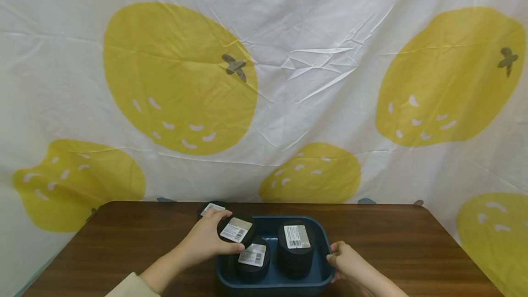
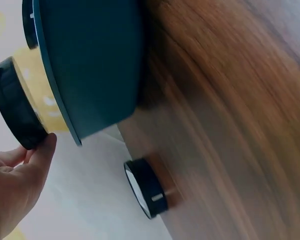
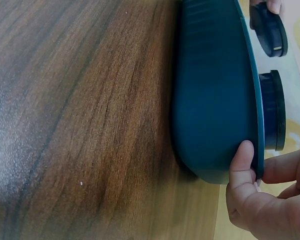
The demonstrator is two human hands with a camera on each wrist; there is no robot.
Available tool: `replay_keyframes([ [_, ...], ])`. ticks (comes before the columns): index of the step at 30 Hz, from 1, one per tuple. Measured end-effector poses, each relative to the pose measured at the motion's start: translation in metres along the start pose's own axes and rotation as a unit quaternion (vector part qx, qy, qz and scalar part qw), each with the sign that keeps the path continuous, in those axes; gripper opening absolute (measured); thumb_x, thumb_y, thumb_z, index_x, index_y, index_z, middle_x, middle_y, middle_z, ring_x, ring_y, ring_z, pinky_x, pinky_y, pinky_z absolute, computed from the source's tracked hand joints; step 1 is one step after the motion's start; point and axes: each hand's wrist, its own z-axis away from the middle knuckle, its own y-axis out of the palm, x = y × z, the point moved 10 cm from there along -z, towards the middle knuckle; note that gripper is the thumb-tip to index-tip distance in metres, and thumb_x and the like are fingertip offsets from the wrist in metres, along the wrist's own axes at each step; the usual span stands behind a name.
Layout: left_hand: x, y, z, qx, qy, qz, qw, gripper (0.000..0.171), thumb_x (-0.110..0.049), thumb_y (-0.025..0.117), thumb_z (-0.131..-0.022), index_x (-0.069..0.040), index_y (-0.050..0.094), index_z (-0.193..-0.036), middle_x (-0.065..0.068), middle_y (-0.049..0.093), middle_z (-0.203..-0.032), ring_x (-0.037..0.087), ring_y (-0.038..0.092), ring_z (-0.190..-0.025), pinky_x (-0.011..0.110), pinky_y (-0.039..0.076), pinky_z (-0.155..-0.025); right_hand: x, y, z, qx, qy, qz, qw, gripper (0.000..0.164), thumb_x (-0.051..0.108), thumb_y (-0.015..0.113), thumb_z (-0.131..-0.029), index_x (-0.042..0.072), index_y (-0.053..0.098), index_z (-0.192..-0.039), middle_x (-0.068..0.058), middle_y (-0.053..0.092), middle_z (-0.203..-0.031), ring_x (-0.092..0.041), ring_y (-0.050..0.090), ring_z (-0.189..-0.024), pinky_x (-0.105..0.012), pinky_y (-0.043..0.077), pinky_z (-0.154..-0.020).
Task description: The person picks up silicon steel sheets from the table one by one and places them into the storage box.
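Observation:
In the head view my left hand (image 1: 207,238) grips a round black container (image 1: 236,229) with a white label on top, held above the left part of a dark blue bin (image 1: 272,284). The left wrist view shows this black container (image 2: 17,105) clear of the bin's rim, between thumb and fingers. Inside the bin stand a labelled black container (image 1: 253,260) on the left and a taller stack of black containers (image 1: 295,253) on the right. My right hand (image 1: 350,262) pinches the bin's right rim; in the right wrist view its fingers (image 3: 242,160) press the outer wall.
Another black container (image 2: 146,187) sits on the wooden table, beyond the bin's left side, partly behind my left hand in the head view. The brown table (image 1: 392,237) ends at a white cloth (image 1: 313,118) with yellow lemon shapes.

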Motion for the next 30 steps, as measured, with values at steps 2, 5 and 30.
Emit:
replay_keyframes([
  [2, -0.004, 0.005, 0.000, 0.008, 0.004, -0.002, 1.0000, 0.085, -0.047, 0.086, -0.054, -0.001, 0.056, -0.119, 0.013, 0.050, -0.112, 0.025, 0.053, -0.094, 0.045, 0.045, -0.085, 0.000, 0.000, 0.000, 0.000, 0.000, 0.001, 1.000, 0.012, -0.009, 0.038, -0.089, -0.016, 0.032, -0.096, -0.017, 0.044, -0.081, -0.017, 0.051, -0.061, -0.026, 0.047, -0.050],
  [5, -0.012, 0.013, -0.001, 0.017, 0.024, -0.016, 0.9994, 0.085, -0.047, 0.085, -0.053, 0.001, 0.057, -0.117, 0.010, 0.049, -0.105, 0.023, 0.052, -0.090, 0.043, 0.046, -0.083, 0.000, 0.000, 0.000, 0.001, 0.002, -0.004, 1.000, 0.012, -0.009, 0.038, -0.089, -0.016, 0.031, -0.096, -0.017, 0.044, -0.080, -0.017, 0.051, -0.060, -0.026, 0.047, -0.050],
  [30, -0.029, 0.048, 0.004, 0.063, 0.073, -0.044, 0.9944, 0.085, -0.046, 0.085, -0.052, 0.007, 0.056, -0.112, 0.009, 0.046, -0.097, 0.017, 0.050, -0.082, 0.037, 0.048, -0.077, -0.003, -0.001, 0.001, -0.003, 0.011, -0.016, 1.000, 0.010, -0.009, 0.039, -0.089, -0.012, 0.031, -0.095, -0.014, 0.041, -0.080, -0.017, 0.048, -0.061, -0.024, 0.046, -0.049],
])
